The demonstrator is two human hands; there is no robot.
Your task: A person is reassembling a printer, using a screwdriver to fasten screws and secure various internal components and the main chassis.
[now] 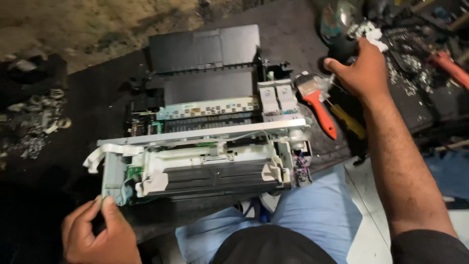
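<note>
Two hands are at work, well apart. Your left hand sits at the near left corner of the opened printer, fingers curled and thumb pressed against the grey-white side frame; whether it truly grips the frame or only steadies it, you cannot tell from here. Your right hand reaches far out to the right, closed around a dark rounded object whose kind is too blurred to name.

The printer lies on a dark mat just ahead of your knees, its cover stripped off, its long axis running left to right across your view. Its black rear paper tray tilts away from you. A metal rail spans the width, with the white cartridge carriage parked at the right end.

Just beside your right wrist lie a red-handled brush, bristles pointing away from you, and a yellow-handled tool. Small metal scraps litter the mat at far left.
</note>
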